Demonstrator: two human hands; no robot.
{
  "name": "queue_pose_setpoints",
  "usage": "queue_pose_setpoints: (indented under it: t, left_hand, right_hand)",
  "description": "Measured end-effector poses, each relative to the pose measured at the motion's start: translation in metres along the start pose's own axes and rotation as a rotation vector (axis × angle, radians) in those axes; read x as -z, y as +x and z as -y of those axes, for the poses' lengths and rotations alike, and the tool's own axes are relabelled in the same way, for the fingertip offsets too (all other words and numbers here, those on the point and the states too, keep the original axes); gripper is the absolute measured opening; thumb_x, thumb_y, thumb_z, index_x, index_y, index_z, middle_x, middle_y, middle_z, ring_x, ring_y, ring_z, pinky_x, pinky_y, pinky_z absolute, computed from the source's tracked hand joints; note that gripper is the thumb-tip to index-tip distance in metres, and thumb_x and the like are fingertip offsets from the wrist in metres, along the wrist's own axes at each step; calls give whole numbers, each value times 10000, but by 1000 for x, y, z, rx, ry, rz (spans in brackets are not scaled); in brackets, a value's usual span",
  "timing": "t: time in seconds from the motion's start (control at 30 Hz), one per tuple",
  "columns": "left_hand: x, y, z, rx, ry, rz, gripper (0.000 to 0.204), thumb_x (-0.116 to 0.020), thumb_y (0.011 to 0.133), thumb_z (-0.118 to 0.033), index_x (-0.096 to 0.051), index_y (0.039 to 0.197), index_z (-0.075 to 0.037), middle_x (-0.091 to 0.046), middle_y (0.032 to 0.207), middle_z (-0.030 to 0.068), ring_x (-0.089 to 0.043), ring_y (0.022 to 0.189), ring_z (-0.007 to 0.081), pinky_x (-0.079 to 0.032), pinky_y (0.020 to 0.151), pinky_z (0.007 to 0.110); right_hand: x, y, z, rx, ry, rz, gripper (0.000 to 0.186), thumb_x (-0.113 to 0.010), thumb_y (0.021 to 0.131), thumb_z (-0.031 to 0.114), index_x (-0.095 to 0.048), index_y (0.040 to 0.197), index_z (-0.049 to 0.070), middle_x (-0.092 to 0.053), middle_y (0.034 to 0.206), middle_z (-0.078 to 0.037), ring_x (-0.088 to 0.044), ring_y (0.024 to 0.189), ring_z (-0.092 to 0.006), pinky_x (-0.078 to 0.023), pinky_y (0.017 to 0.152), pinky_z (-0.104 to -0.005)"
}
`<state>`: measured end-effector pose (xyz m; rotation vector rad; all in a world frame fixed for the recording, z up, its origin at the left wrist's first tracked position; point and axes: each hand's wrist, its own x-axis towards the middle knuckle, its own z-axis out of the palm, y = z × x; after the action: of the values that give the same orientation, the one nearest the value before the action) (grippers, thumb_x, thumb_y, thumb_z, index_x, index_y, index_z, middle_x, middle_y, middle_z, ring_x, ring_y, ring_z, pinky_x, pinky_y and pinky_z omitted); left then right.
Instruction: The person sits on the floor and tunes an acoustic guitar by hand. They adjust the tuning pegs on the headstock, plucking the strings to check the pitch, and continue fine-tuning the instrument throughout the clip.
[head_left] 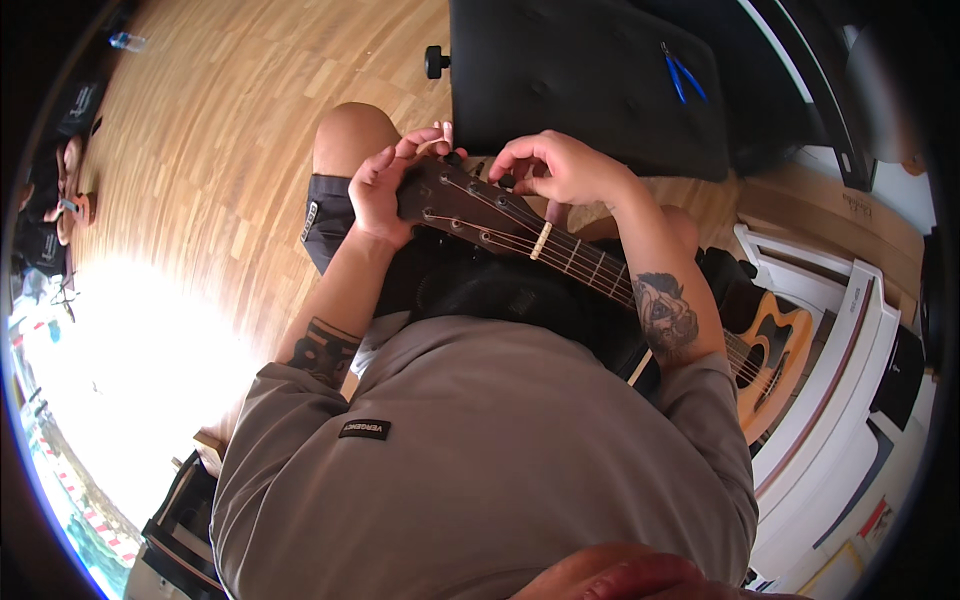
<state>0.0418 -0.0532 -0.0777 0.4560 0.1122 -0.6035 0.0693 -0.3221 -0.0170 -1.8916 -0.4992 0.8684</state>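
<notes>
An acoustic guitar [760,370] lies across my lap, its dark headstock [425,195] at the left and its pale body at the right. My left hand [378,200] is at the headstock's end, fingers curled around its far edge by a black tuning peg [452,158]. Part of those fingers is hidden behind the wood. On the far edge, nearer the nut [541,241], my right hand [565,170] pinches another tuning peg [506,182] between thumb and fingers. Strings run from the posts over the nut and along the fretboard.
Ahead is a black padded bench [580,90] with a side knob [434,62]. Blue-handled pliers [683,74] lie on it. White furniture [820,400] and a cardboard box [860,220] stand at the right. Wooden floor [240,130] stretches left, with bright glare and another person at the far edge.
</notes>
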Motion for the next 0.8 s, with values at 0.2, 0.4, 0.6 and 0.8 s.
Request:
queue_pose_setpoints:
  t: [0.2,0.4,0.6,0.8]
  left_hand:
    - [7,0,6,-21,-15,54,625,-475,937,-482,-555,1364,-34,-563,1233,154,-513,1313,376,-429,1120,500]
    - [-1,-2,0,-9,62,-27,613,-494,930,-474,-563,1355,-38,-545,1239,145,-509,1309,367,-446,1089,487]
    - [6,1,2,-16,8,67,600,-494,929,-475,-569,1337,-41,-540,1223,136,-502,1300,358,-449,1085,487]
    - [-4,-1,1,-6,35,-22,591,-489,931,-473,-575,1328,-43,-543,1207,129,-513,1289,359,-454,1082,488]
  right_hand:
    - [-2,7,-13,77,31,-20,216,-629,975,86,-731,1156,24,-748,998,-62,-679,871,-137,-551,791,-308]
    - [-3,4,-2,0,-15,29,232,-631,923,-12,-720,1135,23,-740,994,-55,-654,832,-104,-535,777,-282]
    - [-4,4,-5,62,-103,-29,277,-669,865,-92,-707,1115,20,-735,1018,-98,-694,908,-222,-542,811,-332]
    - [-11,5,7,148,-350,-93,213,-644,809,-146,-673,972,-13,-678,1005,-123,-675,903,-312,-536,773,-392]
